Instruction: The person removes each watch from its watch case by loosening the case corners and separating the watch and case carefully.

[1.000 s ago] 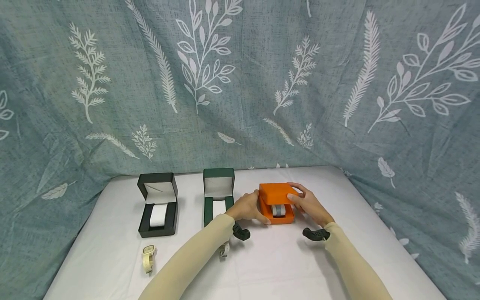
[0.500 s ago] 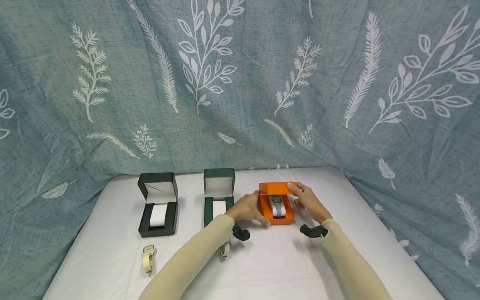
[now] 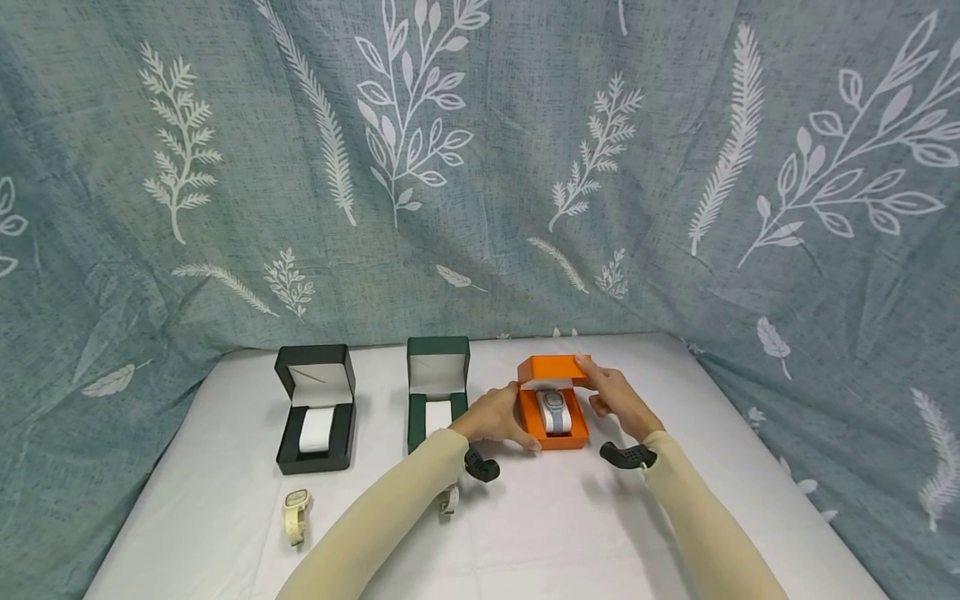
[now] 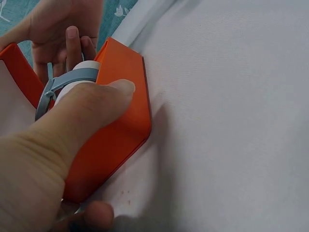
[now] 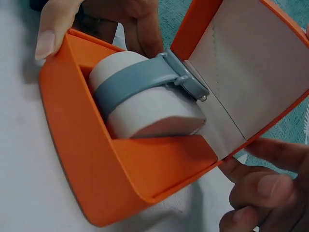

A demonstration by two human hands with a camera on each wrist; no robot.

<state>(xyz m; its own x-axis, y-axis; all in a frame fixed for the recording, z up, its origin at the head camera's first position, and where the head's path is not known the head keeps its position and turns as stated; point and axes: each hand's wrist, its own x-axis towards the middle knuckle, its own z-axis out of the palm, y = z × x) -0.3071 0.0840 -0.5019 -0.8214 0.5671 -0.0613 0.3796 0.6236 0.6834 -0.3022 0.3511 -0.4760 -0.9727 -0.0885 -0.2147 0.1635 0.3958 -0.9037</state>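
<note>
Between both hands stands an orange watch box (image 3: 530, 421) with its lid (image 3: 555, 368) raised. Inside, a watch with a grey-blue strap (image 5: 137, 83) wraps a white cushion (image 5: 154, 113). My left hand (image 3: 495, 417) grips the base from its left side, the thumb (image 4: 108, 101) pressed on the front wall. At the lid's right edge, my right hand (image 3: 621, 402) holds the lid by its corner; its lower fingers (image 5: 260, 191) curl beside the hinge.
A green watch box (image 3: 438, 350) and a black watch box (image 3: 315, 461) stand open to the left, with white cushions. A cream watch (image 3: 297, 515) lies in front of the black box. Another light watch (image 3: 448, 500) is partly hidden by the left sleeve.
The orange lid has swung up and back under my right hand, so the watch inside now shows fully. My left hand has stayed on the base.
</note>
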